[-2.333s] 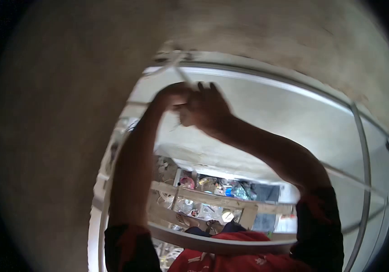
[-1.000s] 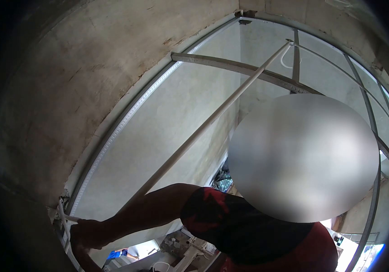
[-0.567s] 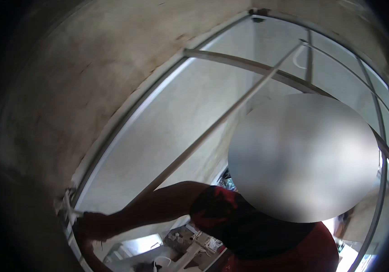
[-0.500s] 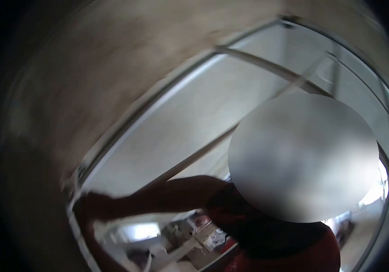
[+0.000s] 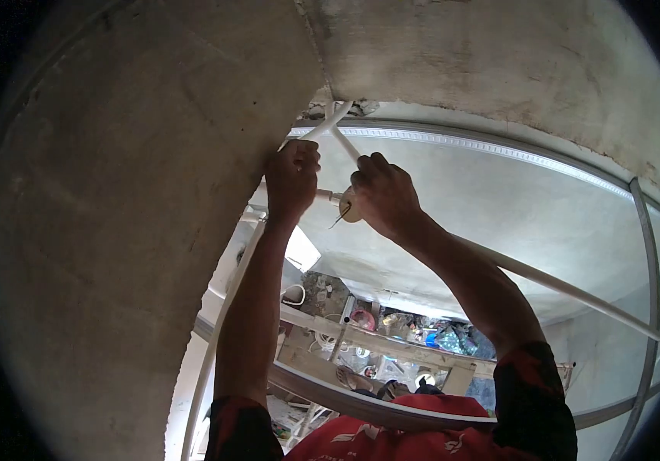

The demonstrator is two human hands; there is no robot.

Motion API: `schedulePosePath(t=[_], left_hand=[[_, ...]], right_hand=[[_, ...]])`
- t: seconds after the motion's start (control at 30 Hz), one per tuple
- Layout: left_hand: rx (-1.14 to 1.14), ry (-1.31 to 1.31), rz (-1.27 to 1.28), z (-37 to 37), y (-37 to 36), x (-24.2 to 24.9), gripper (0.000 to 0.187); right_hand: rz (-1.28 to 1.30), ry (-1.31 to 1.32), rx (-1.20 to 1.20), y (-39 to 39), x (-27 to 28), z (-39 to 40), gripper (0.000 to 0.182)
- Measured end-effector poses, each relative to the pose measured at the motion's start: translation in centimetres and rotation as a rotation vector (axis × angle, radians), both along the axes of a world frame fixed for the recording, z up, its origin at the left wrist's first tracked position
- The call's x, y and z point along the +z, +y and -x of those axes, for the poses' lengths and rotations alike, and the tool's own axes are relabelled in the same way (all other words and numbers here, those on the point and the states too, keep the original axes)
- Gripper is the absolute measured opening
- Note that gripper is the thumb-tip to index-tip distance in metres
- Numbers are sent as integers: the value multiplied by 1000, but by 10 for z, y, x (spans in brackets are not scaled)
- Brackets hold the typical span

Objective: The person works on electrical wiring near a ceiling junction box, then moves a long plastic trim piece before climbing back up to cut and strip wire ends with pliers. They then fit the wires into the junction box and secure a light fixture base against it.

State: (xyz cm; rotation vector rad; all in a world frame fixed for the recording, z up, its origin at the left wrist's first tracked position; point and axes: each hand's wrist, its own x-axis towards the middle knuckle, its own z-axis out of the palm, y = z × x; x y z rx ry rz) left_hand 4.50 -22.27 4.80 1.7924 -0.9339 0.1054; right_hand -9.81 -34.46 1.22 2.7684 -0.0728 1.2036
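Both my arms reach up to two white pipes that cross near the wall corner. My left hand (image 5: 294, 175) is closed around the lower end of the short slanting pipe (image 5: 331, 121). To its right, my right hand (image 5: 385, 192) has its fingers wrapped round the other pipe (image 5: 345, 144). A long white pipe (image 5: 568, 288) emerges behind my right forearm and runs down to the right. Between and just below my hands sits a round junction box (image 5: 351, 207) with a thin wire hanging from it.
A rough concrete surface (image 5: 138, 230) fills the left. A metal ceiling channel (image 5: 499, 146) curves across the top, joined by a metal bar (image 5: 651, 253) at right. Far below are wooden planks (image 5: 391, 347), a red basin (image 5: 362, 320), bags and debris. A dark curved rail (image 5: 361, 407) crosses before my red shirt.
The view has swung from a blurred, tilted angle and is now sharp. Earlier one arm reached left to the frame's edge; now both my arms are raised with my hands on the pipes.
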Motion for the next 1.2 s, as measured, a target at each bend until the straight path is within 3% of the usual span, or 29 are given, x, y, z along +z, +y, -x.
schedulePosePath(t=[0.13,0.3,0.37,0.4,0.47,0.5,0.53,0.6,0.87,1.2], left_hand=[[92,-263,-5,25,8,-15,12],[234,-139,-73,46,19,-37,17],[357,322,-42,48,25,-46,24],[369,325,-43,48,27,-50,24],[258,954,122,51,27,-53,39],[118,1017,167,49,27,-61,47],[118,1016,172,51,25,-61,47],[-217,1187,380,52,20,-59,46],[-248,1138,333,41,11,-54,31],[-336,1214,389,28,21,-49,25]], right_hand=[[-108,-5,-5,2,-1,-2,17],[-252,-50,38,-4,2,-4,16],[-297,-51,40,-6,0,-6,16],[-300,-46,50,-5,0,-7,16],[-348,-21,32,-2,3,-6,14],[-334,2,14,0,5,-6,13],[-330,1,17,0,6,-6,13],[-336,15,26,-1,7,-5,14],[-252,-19,-21,8,21,-2,14],[-435,79,-79,2,29,-18,21]])
